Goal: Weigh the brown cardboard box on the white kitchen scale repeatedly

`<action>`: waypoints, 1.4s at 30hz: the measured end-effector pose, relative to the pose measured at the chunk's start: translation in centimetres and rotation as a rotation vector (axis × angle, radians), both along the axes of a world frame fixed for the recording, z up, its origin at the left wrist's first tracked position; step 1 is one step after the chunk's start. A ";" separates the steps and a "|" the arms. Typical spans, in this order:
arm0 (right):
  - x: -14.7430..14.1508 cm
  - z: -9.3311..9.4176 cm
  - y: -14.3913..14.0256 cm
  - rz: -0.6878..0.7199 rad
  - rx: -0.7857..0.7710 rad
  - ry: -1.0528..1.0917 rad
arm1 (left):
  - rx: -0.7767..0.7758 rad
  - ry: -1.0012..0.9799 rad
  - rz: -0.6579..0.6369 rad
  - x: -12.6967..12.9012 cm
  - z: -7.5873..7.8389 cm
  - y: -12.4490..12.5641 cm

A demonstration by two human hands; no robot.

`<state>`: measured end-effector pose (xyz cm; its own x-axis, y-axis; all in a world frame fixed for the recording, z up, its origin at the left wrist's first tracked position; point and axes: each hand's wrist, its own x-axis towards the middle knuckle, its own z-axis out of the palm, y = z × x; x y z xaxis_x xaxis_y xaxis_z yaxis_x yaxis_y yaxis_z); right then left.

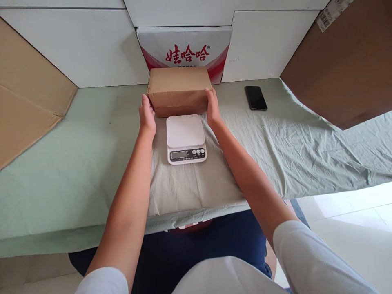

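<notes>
Table under pale green cloth (76, 163), backed by white boxes and one red-printed carton (185, 51); brown cardboard sheets (27, 114) lean at both sides. Brown cardboard box (178, 90), sealed, resting at the far middle of the cloth straight ahead of me, long axis running left to right, just beyond the white digital scale (185, 139). My left hand (147, 114) and right hand (212, 107) press flat against its two short ends, clasping it between them, equally near. Black phone (255, 98) lies well apart, to the right.
</notes>
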<state>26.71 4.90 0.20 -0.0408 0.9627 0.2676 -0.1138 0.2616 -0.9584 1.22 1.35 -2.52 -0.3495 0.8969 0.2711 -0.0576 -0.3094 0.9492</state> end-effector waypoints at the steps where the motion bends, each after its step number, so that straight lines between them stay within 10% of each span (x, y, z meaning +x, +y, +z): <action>1: 0.0 0.0 0.3 0.009 0.003 -0.014 | -0.013 0.019 0.008 -0.1 0.1 0.1; 11: 0.1 1.3 0.4 0.066 0.059 -0.082 | 0.021 0.089 -0.030 -1.0 1.3 -0.4; 24: 1.8 6.2 -4.7 0.143 0.175 -0.174 | 0.111 0.136 -0.036 0.0 7.3 -5.2; 34: 5.5 3.9 -13.7 0.242 0.197 -0.303 | 0.192 0.112 -0.039 2.6 4.5 -16.2; 42: 5.5 3.5 -15.5 0.216 0.199 -0.293 | 0.218 0.156 0.061 3.7 3.1 -17.8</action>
